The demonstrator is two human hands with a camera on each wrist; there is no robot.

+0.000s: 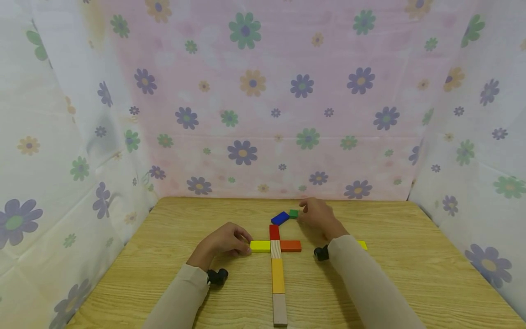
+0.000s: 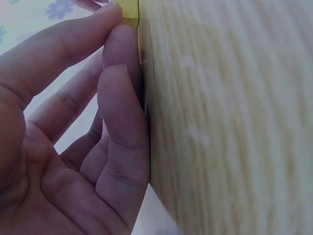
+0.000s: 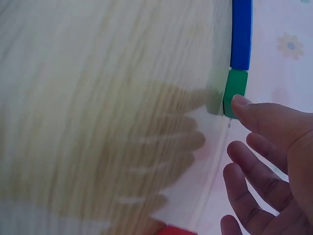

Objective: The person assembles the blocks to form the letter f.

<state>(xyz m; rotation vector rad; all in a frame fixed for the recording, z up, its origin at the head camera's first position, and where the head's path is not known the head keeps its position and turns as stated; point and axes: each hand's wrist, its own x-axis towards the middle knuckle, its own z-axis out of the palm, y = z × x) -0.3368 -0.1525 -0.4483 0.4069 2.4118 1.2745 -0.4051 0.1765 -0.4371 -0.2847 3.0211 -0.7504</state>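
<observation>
In the head view my left hand (image 1: 227,240) is at the left end of a yellow block (image 1: 260,246), fingers loosely bent. The left wrist view shows fingertips (image 2: 120,41) close against that yellow block (image 2: 130,9); whether they press it I cannot tell. My right hand (image 1: 319,214) is beside a small green block (image 1: 293,214), its thumb at the block and its other fingers spread apart. In the right wrist view the thumb overlaps the green block (image 3: 235,90), which adjoins a blue block (image 3: 241,34). The blue block (image 1: 280,218) lies slanted on the table.
A red block (image 1: 274,232), a striped wood-coloured block (image 1: 276,249), an amber block (image 1: 278,276) and a pale block (image 1: 280,309) form a line. An orange-red block (image 1: 291,246) extends rightward. Another yellow block (image 1: 362,245) is partly behind my right sleeve. Flowered cloth surrounds the wooden table (image 1: 172,228).
</observation>
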